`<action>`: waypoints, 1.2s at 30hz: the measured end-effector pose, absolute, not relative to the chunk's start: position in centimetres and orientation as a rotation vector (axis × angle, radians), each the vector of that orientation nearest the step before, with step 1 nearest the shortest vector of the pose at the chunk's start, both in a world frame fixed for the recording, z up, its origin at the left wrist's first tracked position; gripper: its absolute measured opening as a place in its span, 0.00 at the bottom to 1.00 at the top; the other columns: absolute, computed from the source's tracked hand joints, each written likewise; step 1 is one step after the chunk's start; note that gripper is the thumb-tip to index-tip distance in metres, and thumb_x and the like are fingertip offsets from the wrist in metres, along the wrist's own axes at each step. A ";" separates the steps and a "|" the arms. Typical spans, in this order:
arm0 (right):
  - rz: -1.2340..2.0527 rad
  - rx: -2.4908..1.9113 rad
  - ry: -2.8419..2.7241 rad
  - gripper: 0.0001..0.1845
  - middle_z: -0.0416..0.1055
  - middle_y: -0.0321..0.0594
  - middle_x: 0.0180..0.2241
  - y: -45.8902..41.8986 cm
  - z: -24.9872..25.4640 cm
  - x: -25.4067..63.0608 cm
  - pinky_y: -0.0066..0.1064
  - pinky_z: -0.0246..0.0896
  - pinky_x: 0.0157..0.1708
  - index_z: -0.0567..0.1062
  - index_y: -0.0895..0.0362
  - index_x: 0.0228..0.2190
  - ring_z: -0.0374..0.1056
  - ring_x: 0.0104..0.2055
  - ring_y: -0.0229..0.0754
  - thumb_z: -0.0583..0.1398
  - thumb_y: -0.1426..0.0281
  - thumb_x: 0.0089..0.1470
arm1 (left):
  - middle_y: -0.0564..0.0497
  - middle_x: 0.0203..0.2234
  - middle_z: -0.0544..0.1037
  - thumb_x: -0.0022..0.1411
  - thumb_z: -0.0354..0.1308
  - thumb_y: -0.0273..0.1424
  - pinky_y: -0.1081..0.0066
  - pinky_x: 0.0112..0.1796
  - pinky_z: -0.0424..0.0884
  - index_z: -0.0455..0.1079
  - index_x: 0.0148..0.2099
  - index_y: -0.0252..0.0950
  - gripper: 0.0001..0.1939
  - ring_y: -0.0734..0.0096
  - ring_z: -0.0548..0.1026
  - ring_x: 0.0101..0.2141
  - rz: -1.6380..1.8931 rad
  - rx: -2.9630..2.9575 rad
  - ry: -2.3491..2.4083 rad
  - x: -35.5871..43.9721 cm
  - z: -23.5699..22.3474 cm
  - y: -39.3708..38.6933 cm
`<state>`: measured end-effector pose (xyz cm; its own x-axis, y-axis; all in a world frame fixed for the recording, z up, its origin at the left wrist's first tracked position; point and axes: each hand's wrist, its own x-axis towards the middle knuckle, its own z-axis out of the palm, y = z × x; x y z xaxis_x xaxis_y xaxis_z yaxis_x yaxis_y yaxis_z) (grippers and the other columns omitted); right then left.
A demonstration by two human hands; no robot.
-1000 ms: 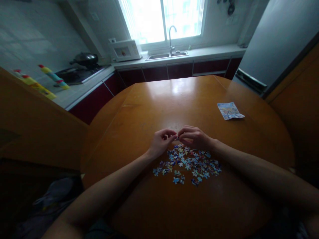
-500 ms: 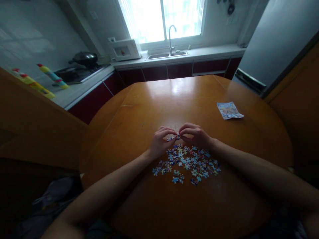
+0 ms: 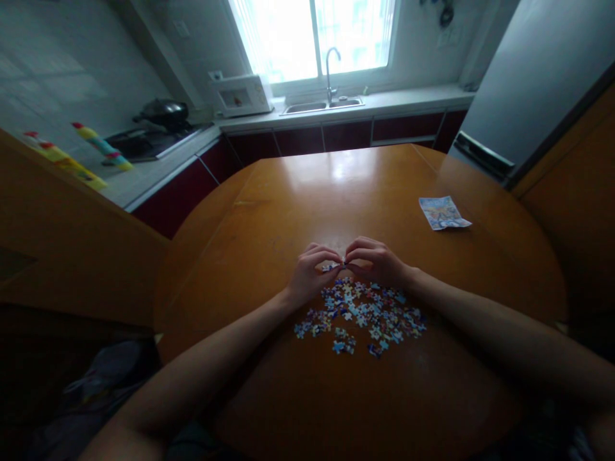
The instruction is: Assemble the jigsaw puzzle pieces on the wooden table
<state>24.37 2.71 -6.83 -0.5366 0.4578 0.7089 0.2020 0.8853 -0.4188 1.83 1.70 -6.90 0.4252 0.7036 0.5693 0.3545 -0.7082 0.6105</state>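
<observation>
My left hand (image 3: 312,269) and my right hand (image 3: 377,261) meet fingertip to fingertip above the wooden table (image 3: 230,256). Both are closed in a pinch on small jigsaw puzzle pieces (image 3: 343,261), mostly covered by the fingers. Whether these are one or two pieces I cannot tell. A few more pieces (image 3: 328,267) show through the gap between my left thumb and fingers. Nearer to me, just below the hands, a loose pile of blue, white and multicoloured puzzle pieces (image 3: 360,310) is spread on the tabletop.
A creased printed picture sheet (image 3: 442,213) lies on the table to the right. Beyond the table are a counter with a sink (image 3: 305,109), a microwave (image 3: 243,96), a wok on the stove (image 3: 166,113) and yellow bottles (image 3: 72,166). A fridge (image 3: 533,83) stands at the right.
My fingertips have shifted very slightly around the pieces, which are now more covered. The pile and the sheet lie as before.
</observation>
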 end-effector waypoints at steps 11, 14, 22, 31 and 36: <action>0.416 -0.500 -2.188 0.04 0.73 0.42 0.35 2.8 -7.0 24.6 0.34 0.68 0.37 0.78 0.55 0.35 0.70 0.38 0.40 0.62 0.72 0.62 | 0.49 0.36 0.82 0.62 0.67 0.34 0.62 0.43 0.72 0.79 0.39 0.41 0.04 0.64 0.77 0.39 1.139 2.264 0.927 2.0 -6.7 1.6; 0.419 -0.495 -2.181 0.04 0.73 0.42 0.36 3.1 -7.0 24.9 0.35 0.69 0.38 0.78 0.55 0.35 0.70 0.38 0.41 0.61 0.71 0.62 | 0.48 0.36 0.81 0.63 0.65 0.33 0.62 0.43 0.72 0.79 0.41 0.39 0.05 0.64 0.76 0.40 1.173 2.245 0.941 1.9 -6.5 1.6; 0.479 -0.577 -2.231 0.05 0.74 0.41 0.35 4.4 -7.7 26.6 0.33 0.67 0.37 0.79 0.55 0.33 0.70 0.36 0.39 0.62 0.72 0.60 | 0.49 0.35 0.82 0.63 0.63 0.31 0.62 0.41 0.71 0.81 0.38 0.42 0.05 0.62 0.73 0.38 0.918 2.473 0.995 1.1 -7.0 2.5; 0.514 -0.645 -2.313 0.05 0.74 0.41 0.35 4.6 -8.1 26.7 0.31 0.66 0.36 0.80 0.56 0.32 0.69 0.35 0.38 0.62 0.71 0.59 | 0.53 0.40 0.84 0.66 0.61 0.31 0.63 0.42 0.70 0.81 0.42 0.46 0.08 0.62 0.71 0.38 0.803 2.543 0.891 1.3 -7.3 2.2; 0.515 -0.652 -2.355 0.07 0.74 0.41 0.35 4.6 -8.4 26.3 0.31 0.65 0.36 0.82 0.56 0.32 0.69 0.35 0.38 0.62 0.71 0.59 | 0.53 0.40 0.84 0.67 0.60 0.30 0.63 0.42 0.70 0.82 0.41 0.47 0.09 0.62 0.71 0.38 0.767 2.548 0.887 1.3 -7.3 2.3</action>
